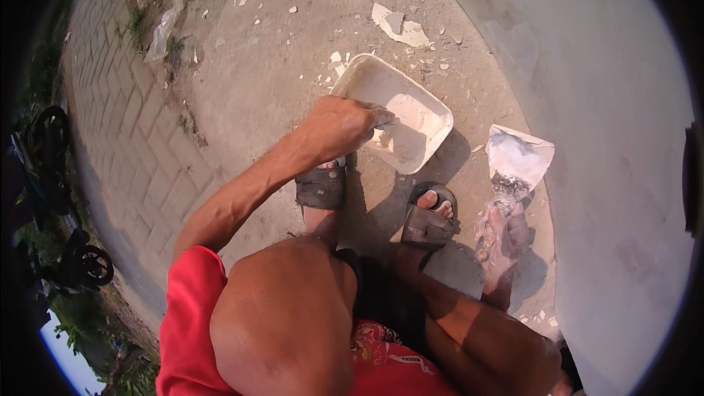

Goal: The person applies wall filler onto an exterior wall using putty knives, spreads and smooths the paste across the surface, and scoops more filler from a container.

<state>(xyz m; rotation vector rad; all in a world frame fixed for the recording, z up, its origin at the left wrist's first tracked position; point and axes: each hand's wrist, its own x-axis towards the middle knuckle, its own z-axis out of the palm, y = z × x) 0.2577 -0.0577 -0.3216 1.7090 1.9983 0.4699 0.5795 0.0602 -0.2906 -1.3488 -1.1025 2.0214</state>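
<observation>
A white rectangular tray (364,73) lies on the dirt ground in front of my feet, with white paste (411,121) in its near half. My left hand (339,126) reaches over the tray's near rim, closed on a small tool (384,122) whose tip rests in the paste. My right hand (502,238), smeared with white, grips the handle of a wide putty knife (518,159). Its blade carries white paste and points away from me, just right of the tray, close to the wall.
My feet in dark sandals (321,187) stand right behind the tray. A pale plastered wall (609,103) rises on the right. White chips and scraps (400,27) litter the ground beyond the tray. Brick paving (139,117) and parked motorcycles (81,260) are at the left.
</observation>
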